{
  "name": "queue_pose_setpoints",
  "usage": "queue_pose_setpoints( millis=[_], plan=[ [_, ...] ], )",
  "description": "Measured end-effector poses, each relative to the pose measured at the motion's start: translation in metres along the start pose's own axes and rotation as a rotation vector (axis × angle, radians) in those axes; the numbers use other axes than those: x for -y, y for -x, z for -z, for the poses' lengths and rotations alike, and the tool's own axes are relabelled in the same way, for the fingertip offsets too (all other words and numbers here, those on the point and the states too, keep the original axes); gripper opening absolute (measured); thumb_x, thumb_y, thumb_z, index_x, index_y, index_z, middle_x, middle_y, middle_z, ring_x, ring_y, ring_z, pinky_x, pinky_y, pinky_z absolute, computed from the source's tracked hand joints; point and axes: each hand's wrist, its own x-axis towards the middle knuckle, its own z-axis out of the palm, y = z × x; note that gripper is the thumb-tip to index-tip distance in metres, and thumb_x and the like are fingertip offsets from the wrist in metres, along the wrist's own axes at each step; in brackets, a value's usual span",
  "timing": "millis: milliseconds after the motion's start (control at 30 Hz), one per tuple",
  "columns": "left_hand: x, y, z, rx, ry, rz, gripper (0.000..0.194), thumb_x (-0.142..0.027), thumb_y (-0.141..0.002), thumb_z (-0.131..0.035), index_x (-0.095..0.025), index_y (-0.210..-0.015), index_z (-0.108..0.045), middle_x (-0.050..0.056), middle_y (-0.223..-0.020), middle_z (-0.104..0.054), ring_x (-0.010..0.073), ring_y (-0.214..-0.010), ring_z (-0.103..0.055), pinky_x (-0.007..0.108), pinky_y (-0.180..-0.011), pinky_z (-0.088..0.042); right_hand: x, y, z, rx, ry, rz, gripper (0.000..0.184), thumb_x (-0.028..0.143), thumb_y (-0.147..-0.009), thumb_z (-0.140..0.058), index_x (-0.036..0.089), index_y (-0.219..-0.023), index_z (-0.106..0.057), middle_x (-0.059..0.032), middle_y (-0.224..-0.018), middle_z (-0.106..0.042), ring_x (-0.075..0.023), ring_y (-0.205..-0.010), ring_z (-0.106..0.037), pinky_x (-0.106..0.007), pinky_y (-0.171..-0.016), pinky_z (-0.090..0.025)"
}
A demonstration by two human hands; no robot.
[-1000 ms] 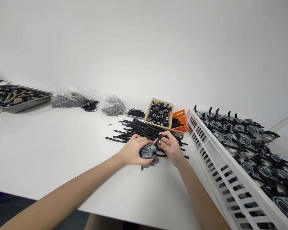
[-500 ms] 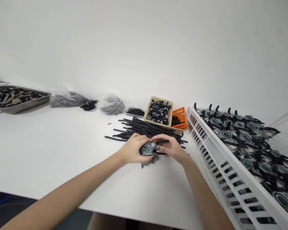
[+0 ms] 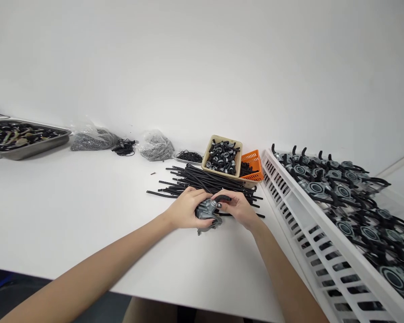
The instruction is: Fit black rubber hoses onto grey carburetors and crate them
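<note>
A worker's bare left hand (image 3: 187, 208) grips a grey metal casting (image 3: 207, 210) above a white tabletop (image 3: 148, 260), on the near side of a beige bin (image 3: 218, 172) of small black-and-silver fittings (image 3: 223, 157). The left thumb spans the casting's near side and the fingers curl over its far side, parted just as wide as the piece. The right hand (image 3: 240, 207) pinches a short curved black tube (image 3: 224, 198) between thumb and forefinger at the casting's upper end; whether the tube is seated there cannot be told, and the remaining right fingers are partly hidden. Loose black hoses (image 3: 202, 178) lie just on the bin's near side. An orange basket (image 3: 256, 161) sits at the bin's right, and farther right a white slatted crate (image 3: 292, 199) holds similar castings with black tubing (image 3: 343, 193).
</note>
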Motion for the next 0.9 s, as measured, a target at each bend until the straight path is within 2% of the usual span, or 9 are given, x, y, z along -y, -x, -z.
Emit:
queue_pose_setpoints(
  millis=[267,433,567,667,767,900],
  plan=[
    [-0.002,-0.001,0.001,0.002,0.013,0.003,0.042,-0.042,-0.071,-0.065,-0.019,-0.105,-0.059,0.005,-0.094,-0.068,0.022,-0.089,-0.064,0.036,-0.087,-0.04,0.006,0.002,0.001,0.04,-0.019,-0.037,0.022,0.033,-0.073,-0.078,0.021,-0.091,-0.076,-0.0047,-0.088,-0.07,-0.0159,-0.08,-0.064,-0.028,-0.075,-0.054],
    [-0.003,-0.001,0.002,0.002,0.013,0.013,0.04,-0.043,-0.07,-0.065,-0.019,-0.102,-0.058,0.004,-0.095,-0.067,0.0214,-0.088,-0.063,0.035,-0.086,-0.04,0.008,0.003,-0.001,0.059,-0.064,-0.078,0.022,0.033,-0.073,-0.078,0.021,-0.091,-0.074,-0.0036,-0.083,-0.07,-0.0146,-0.072,-0.063,-0.026,-0.067,-0.054],
    [-0.002,-0.001,0.002,0.009,-0.013,0.001,0.038,-0.045,-0.07,-0.064,-0.019,-0.097,-0.058,0.004,-0.088,-0.066,0.0213,-0.083,-0.062,0.035,-0.084,-0.04,0.007,0.003,-0.001,0.075,-0.078,-0.092,0.027,0.035,-0.074,-0.077,0.022,-0.097,-0.072,-0.0049,-0.089,-0.072,-0.0174,-0.082,-0.066,-0.029,-0.072,-0.056],
    [-0.001,-0.001,0.001,-0.011,-0.022,-0.011,0.043,-0.048,-0.07,-0.064,-0.019,-0.101,-0.058,0.004,-0.086,-0.065,0.0215,-0.08,-0.061,0.036,-0.083,-0.041,0.004,0.003,-0.002,0.084,-0.06,-0.092,0.034,0.035,-0.075,-0.077,0.023,-0.106,-0.072,-0.0057,-0.097,-0.071,-0.0184,-0.088,-0.066,-0.033,-0.079,-0.055],
    [-0.001,-0.001,0.001,-0.012,0.013,-0.032,0.043,-0.044,-0.07,-0.064,-0.02,-0.105,-0.057,0.004,-0.092,-0.067,0.0223,-0.087,-0.063,0.036,-0.086,-0.04,-0.002,0.001,-0.004,0.087,-0.044,-0.07,0.031,0.035,-0.073,-0.078,0.021,-0.1,-0.074,-0.0049,-0.092,-0.071,-0.0177,-0.087,-0.064,-0.033,-0.082,-0.053],
    [-0.001,-0.001,0.001,-0.002,0.006,-0.029,0.032,-0.042,-0.07,-0.064,-0.02,-0.092,-0.055,0.002,-0.086,-0.065,0.0208,-0.084,-0.062,0.034,-0.085,-0.039,-0.01,-0.002,-0.009,0.047,-0.075,-0.087,0.03,0.034,-0.068,-0.082,0.019,-0.091,-0.072,-0.0026,-0.083,-0.068,-0.0155,-0.079,-0.063,-0.029,-0.074,-0.051]
  ],
)
